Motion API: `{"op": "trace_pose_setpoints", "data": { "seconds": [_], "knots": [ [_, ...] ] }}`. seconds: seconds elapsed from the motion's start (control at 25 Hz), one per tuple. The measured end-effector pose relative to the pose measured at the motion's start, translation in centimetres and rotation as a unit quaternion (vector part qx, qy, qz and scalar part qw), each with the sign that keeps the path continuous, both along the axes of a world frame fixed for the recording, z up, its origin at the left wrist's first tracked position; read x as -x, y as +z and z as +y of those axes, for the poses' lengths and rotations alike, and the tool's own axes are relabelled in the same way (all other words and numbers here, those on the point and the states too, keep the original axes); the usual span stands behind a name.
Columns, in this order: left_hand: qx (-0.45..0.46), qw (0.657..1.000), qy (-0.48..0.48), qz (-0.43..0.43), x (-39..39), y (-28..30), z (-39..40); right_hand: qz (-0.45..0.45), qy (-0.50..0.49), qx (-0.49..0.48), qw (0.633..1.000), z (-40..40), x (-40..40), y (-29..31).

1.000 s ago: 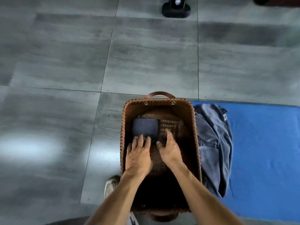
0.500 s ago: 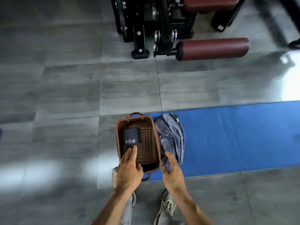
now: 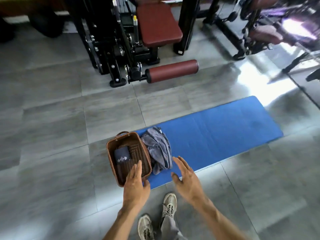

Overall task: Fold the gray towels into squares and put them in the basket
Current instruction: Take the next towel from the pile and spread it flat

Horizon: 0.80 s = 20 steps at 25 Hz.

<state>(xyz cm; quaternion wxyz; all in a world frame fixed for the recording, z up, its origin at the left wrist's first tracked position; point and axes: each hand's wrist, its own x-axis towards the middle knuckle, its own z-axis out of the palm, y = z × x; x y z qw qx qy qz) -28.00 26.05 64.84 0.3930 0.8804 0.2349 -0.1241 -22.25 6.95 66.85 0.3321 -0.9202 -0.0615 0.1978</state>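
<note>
1. Since a second ago both hands have come up out of the basket [image 3: 110, 158], leaving a dark folded towel [image 3: 122, 156] on its floor.
2. The left hand [image 3: 136, 185] hovers over the basket's near rim, fingers straight, holding nothing; the right hand [image 3: 186, 179] is spread and empty beside the crumpled gray towels [image 3: 159, 149] on the blue mat [image 3: 225, 129].
3. Judged step: fetching the next towel. It calls for gripping one and spreading it flat on the mat.

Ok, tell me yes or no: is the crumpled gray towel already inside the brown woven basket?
No, the crumpled gray towel lies on the blue mat beside the brown woven basket, not in it.
</note>
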Motion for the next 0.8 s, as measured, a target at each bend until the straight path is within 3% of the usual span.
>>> {"op": "trace_pose_setpoints", "data": {
  "seconds": [0.44, 0.8],
  "knots": [
    [0.004, 0.996, -0.069, -0.05, 0.8, 5.0, -9.5, -0.019, -0.1, -0.039, 0.994, -10.9, 3.5, 5.5],
    [0.053, 0.996, -0.047, -0.05, -2.3, 5.0, -28.3, 0.023, -0.175, -0.069, 0.982, -34.5, 0.9, 4.3]
  ]
}}
